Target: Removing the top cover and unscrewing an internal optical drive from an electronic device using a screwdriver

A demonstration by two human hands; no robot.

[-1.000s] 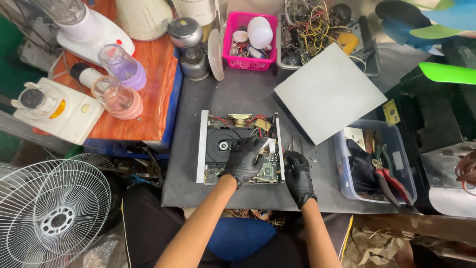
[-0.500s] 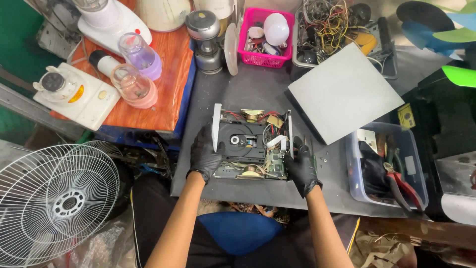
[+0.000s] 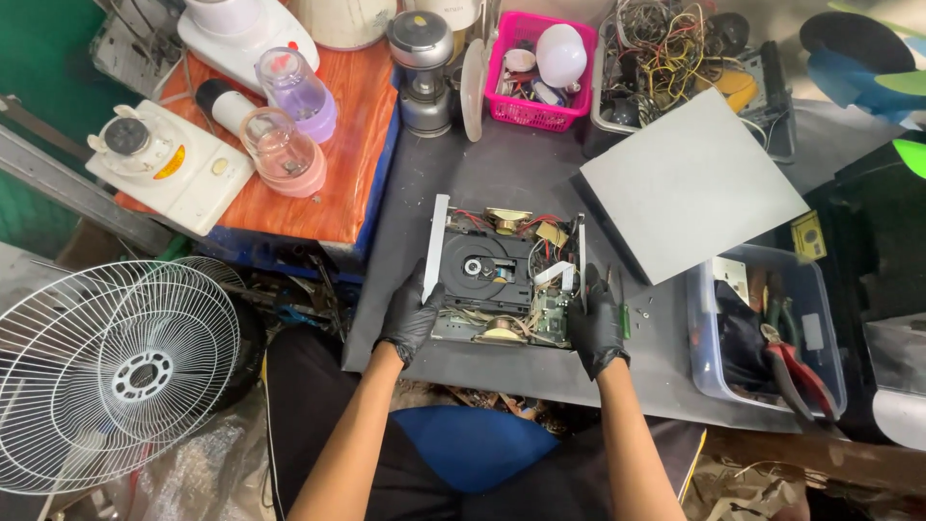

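Observation:
An opened disc player chassis [image 3: 502, 275] lies on the dark grey workbench [image 3: 502, 164], its black disc tray, wires and green circuit board exposed. Both of my hands wear black gloves. My left hand [image 3: 413, 318] grips the chassis at its near left side. My right hand [image 3: 596, 323] grips it at the near right edge. The grey metal cover [image 3: 690, 183] lies off the chassis to the right, slightly behind it.
A pink basket [image 3: 540, 72] of parts and a tray of tangled wires [image 3: 675, 48] stand at the back. A clear bin with red pliers [image 3: 772, 338] sits right. Blender parts [image 3: 280, 145] rest on an orange board left. A white fan guard [image 3: 106, 371] stands lower left.
My left hand moved from the middle of the chassis to its left side, and my right hand took the right edge. The view shifted slightly.

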